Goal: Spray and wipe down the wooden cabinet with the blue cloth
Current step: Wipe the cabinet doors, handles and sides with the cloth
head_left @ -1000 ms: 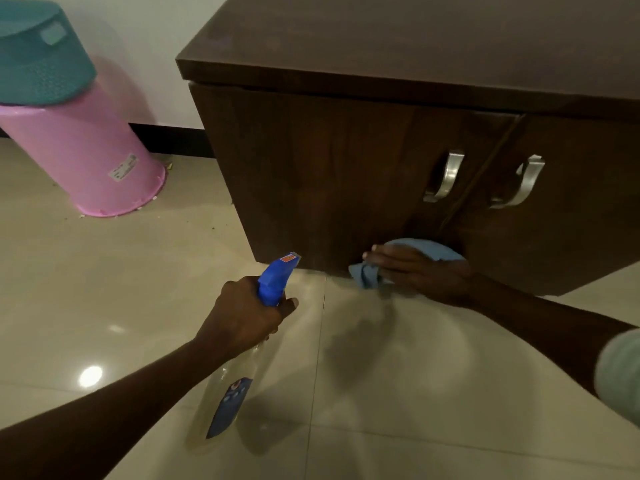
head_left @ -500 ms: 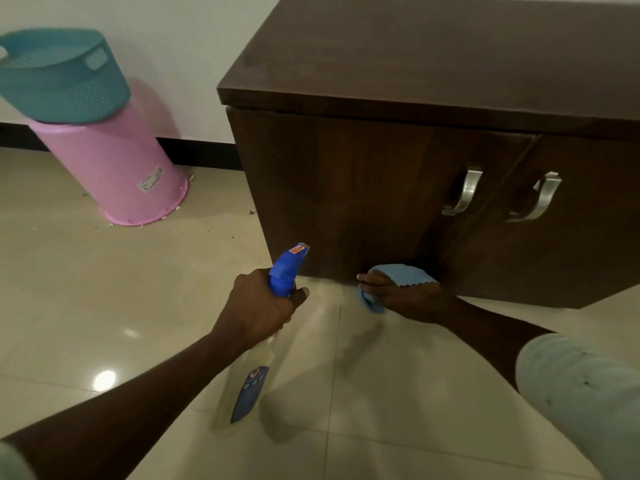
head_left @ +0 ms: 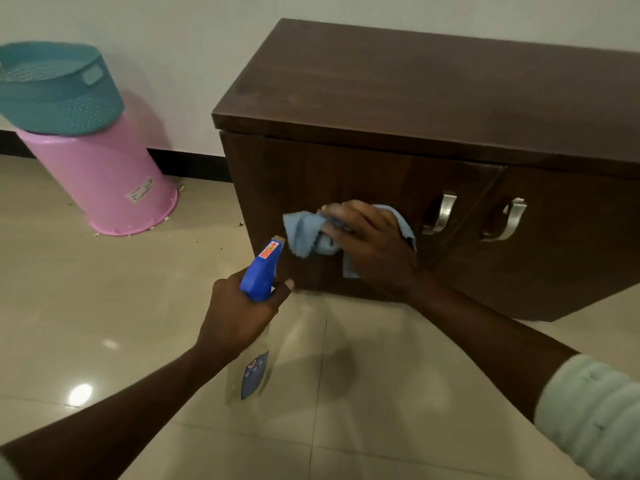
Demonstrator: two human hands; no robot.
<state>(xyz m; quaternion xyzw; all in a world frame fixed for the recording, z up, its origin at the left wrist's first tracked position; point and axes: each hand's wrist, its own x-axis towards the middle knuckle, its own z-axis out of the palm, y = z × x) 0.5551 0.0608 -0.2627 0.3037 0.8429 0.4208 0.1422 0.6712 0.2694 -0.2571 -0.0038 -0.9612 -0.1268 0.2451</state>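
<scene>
While the right hand [head_left: 370, 244] presses the cloth [head_left: 304, 233] against the cabinet's [head_left: 381, 98] left door, about midway up the panel and just left of its metal handle [head_left: 440, 213], its grip is curled round the bunched blue fabric, with loose corners spilling out to the left and below the palm. The left hand [head_left: 239, 313] holds a spray bottle [head_left: 259, 275] low before the cabinet's lower left corner, grip wrapped round the neck under the blue trigger head, nozzle pointing up toward the door, the clear labelled body hanging below the fist above the floor [head_left: 381, 393]. A second handle [head_left: 505, 220] sits on the right door. A pale sleeve [head_left: 595, 410] covers the right upper forearm. Left of the cabinet, by the wall, a pink bin [head_left: 104, 181] stands rim-down with a teal basket [head_left: 55, 95] on top, specks of debris scattered around it on the glossy tiles.
</scene>
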